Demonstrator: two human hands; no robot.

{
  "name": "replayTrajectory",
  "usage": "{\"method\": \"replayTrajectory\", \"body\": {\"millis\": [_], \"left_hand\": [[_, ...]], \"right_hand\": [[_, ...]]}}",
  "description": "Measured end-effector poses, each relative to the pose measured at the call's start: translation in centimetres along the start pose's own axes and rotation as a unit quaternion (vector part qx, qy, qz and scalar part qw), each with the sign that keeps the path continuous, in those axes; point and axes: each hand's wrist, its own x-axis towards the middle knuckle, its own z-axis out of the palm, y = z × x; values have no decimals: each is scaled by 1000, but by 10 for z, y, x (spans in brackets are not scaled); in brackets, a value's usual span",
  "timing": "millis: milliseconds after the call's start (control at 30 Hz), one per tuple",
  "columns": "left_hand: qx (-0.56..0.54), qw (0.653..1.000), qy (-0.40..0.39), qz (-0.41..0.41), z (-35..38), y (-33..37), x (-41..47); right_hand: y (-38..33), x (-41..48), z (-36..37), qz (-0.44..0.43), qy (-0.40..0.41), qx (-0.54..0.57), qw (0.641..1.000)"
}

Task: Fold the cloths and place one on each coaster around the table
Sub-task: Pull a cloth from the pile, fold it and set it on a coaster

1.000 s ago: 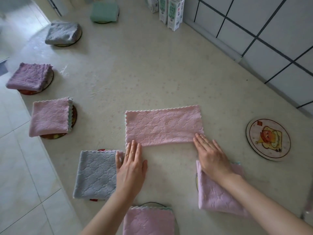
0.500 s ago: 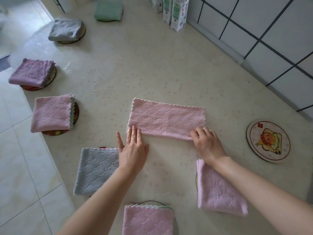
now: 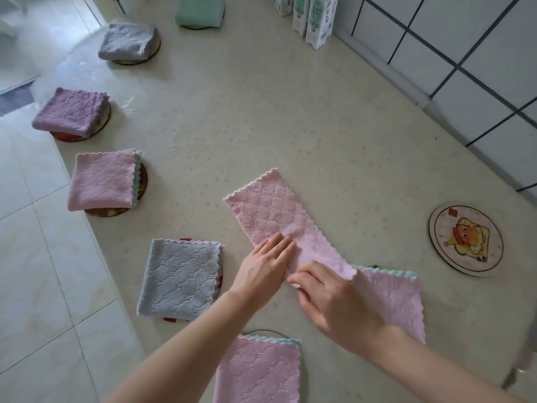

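Head view: a pale tabletop [image 3: 261, 112] is seen from above, with folded cloths set along its edge.
Cloth in work: a pink strip cloth [image 3: 270, 210] is laid flat and slantwise near the middle of the tabletop. Its near end reaches the right pink cloth [image 3: 392, 301].
Left grip: the left hand [image 3: 263, 267] is laid flat on the strip near its middle, with the fingers straight. Nothing is held.
Right grip: the fingers of the right hand [image 3: 334, 301] are curled. The near end of the strip is pinched at its edge.
Bare coaster: a round printed coaster [image 3: 465, 239] is left uncovered at the right, apart from the strip.
Covered coasters: seven folded cloths are each set on a coaster. They are the green cloth [image 3: 200, 10], far grey cloth [image 3: 128, 42], mauve cloth [image 3: 72, 112], left pink cloth [image 3: 103, 180], near grey cloth [image 3: 181, 280], bottom pink cloth [image 3: 258, 370] and the right pink cloth.
Background: cartons [image 3: 316, 18] are stood against a tiled wall [image 3: 465, 53]. A tiled floor [image 3: 29, 257] is seen at the left.
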Motion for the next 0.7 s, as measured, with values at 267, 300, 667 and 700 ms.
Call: {"method": "replayTrajectory", "body": {"millis": [267, 300, 667, 700], "left_hand": [[79, 975, 13, 208, 5, -28, -40], [85, 972, 13, 217, 5, -32, -43], [-65, 989, -26, 127, -5, -39, -48], [-96, 988, -32, 113, -7, -42, -47]], "right_hand": [[66, -5, 22, -44, -63, -82, 994], [71, -1, 27, -70, -61, -98, 991], [108, 9, 35, -208, -105, -144, 962], [110, 11, 34, -211, -107, -143, 961]]}}
